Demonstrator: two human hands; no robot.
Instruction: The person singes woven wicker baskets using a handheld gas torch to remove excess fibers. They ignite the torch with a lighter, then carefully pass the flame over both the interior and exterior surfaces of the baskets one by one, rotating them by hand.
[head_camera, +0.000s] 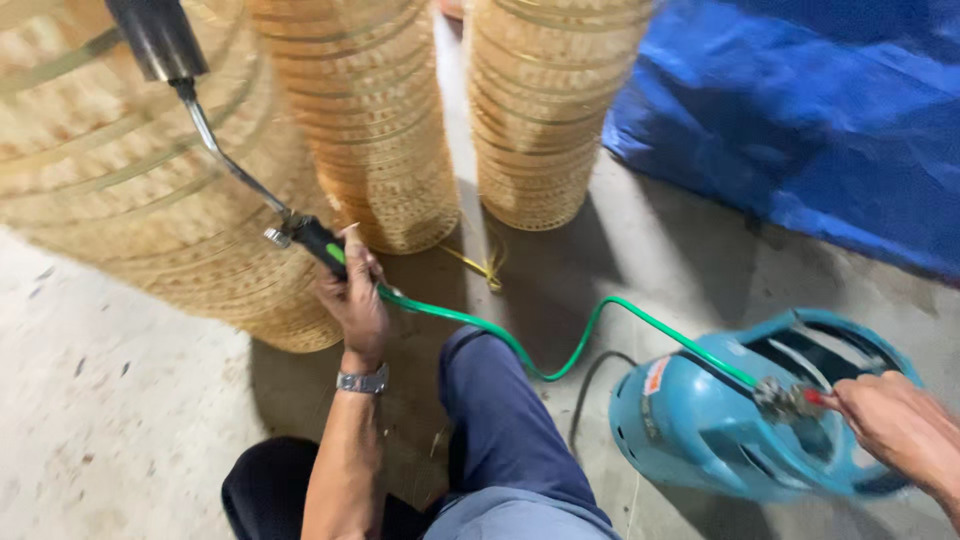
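Torch (215, 140) gripped by left hand (355, 295) — right hand (900, 425) pinching cylinder (720, 410) valve (795, 398) — baskets (540, 110) close ahead.

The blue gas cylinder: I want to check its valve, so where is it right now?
In the head view the blue gas cylinder lies at lower right on the concrete floor, the right hand at its valve, below the blue tarp.

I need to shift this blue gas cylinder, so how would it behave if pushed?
The blue gas cylinder lies on its side on the floor, so it would probably roll. It looks like metal, likely heavy. The green hose curves loosely and would probably drag along.
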